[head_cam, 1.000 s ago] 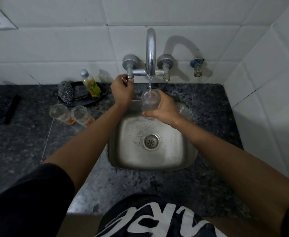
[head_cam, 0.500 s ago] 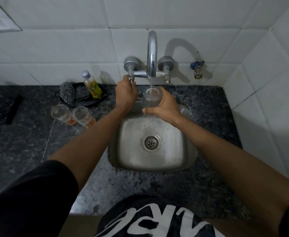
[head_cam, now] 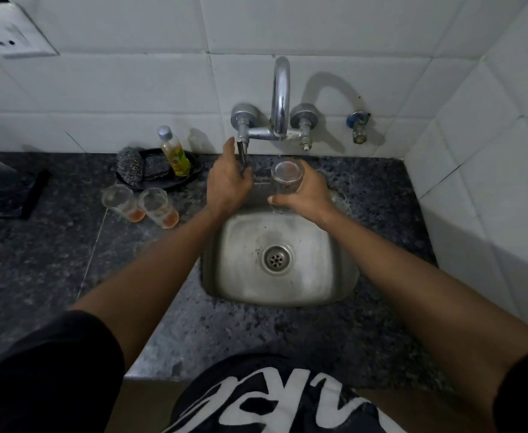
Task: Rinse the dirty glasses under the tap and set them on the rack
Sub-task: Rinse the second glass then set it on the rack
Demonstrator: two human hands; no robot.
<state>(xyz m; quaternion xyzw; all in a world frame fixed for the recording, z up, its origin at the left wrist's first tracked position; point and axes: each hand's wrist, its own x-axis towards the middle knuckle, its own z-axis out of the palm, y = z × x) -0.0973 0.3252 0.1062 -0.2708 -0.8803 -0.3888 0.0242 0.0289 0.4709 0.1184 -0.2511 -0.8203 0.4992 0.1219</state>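
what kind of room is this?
Most likely a small home kitchen: a steel sink set in a stone counter, a wall tap on white tiles, and a soap bottle beside a scrubber.

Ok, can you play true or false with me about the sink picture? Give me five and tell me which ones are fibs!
1. The right hand holds a clear glass under the tap spout. True.
2. The left hand is picking up a glass from the counter. False: it is at the tap handle.
3. Two glasses with orange dregs stand on the counter to the left of the sink. True.
4. The yellow soap bottle lies in the sink. False: it stands on a dark tray beside a steel scrubber.
5. The sink is full of water. False: its drain is bare and visible.
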